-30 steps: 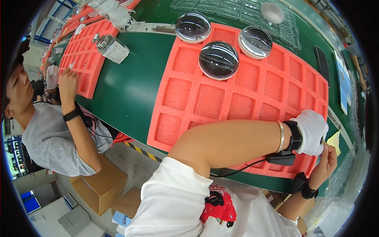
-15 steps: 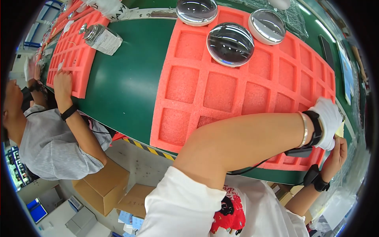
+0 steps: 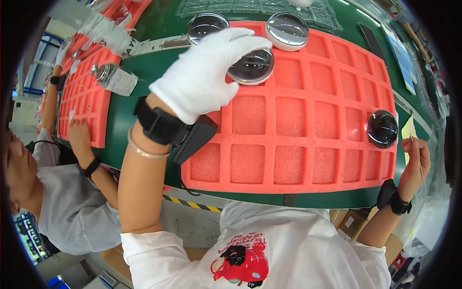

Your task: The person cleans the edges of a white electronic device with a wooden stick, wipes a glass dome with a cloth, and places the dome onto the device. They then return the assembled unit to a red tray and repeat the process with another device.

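Observation:
My left hand (image 3: 199, 72), in a white glove, reaches over a clear domed glass lens (image 3: 251, 69). Its thumb and fingers are spread around the near left and far sides of the lens, which sits on the pink foam tray (image 3: 269, 140). Whether the fingertips press on it cannot be made out. Two more lenses rest at the far edge, one partly behind the glove (image 3: 204, 26) and one right of it (image 3: 287, 31). Another lens (image 3: 382, 128) lies at the tray's right end. Beside it my bare right hand (image 3: 416, 156) pinches a thin stick (image 3: 424, 180).
A metal-topped bottle (image 3: 115, 79) stands on the green table to the left. Further left, a co-worker's hand (image 3: 79, 135) is at another pink tray (image 3: 103, 115). A yellow sheet (image 3: 409, 131), a dark phone-like slab (image 3: 369, 37) and clear plastic trays (image 3: 269, 7) lie around.
My left hand has swung from the tray's right end to the lens at the far left, opening out. The lens at the right end now shows. My right hand stays at the right side.

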